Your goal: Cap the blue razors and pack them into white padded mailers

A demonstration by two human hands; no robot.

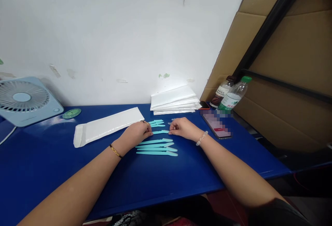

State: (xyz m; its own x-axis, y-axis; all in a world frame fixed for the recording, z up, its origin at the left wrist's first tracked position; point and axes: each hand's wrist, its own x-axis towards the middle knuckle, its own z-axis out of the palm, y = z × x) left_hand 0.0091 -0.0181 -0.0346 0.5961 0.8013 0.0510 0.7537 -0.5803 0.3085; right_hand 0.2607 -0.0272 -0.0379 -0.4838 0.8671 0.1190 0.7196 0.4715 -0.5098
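Pinching: a turquoise eyebrow razor [160, 132], held lengthwise between both hands, low over the table or on it; contact underneath can't be told.
Left hand [137, 131]: narrow pinch, thumb and finger on the razor's left end.
Right hand [183, 128]: narrow pinch too, thumb and finger on its right end, likely the blade side judging by the neighbours.
Razor step: looks like handling and lining up one razor; judgement only.
Razor next move: calls for a light two-ended hold, level, fingers off the edge, and a release that doesn't nudge the neighbours.
Lower razors [157, 153]: several, nearer the wearer, roughly parallel, angled tips to the right, not gripped.
Upper razors [156, 123]: small bunch just beyond the held one, overlapping, partly hidden by the left hand.
White padded mailer [111, 125]: lying slantwise, left of the razors; left hand overlaps its right end in view, touch unclear.
Mailer stack [176, 100]: beyond the hands, near the wall.
Smartphone [218, 125]: right of the right hand, screen blurred.
Bottles [229, 101]: two, behind the smartphone.
Desk fan [26, 98]: far left, green disc [72, 113] beside it.
Blue table [155, 177]: under everything.
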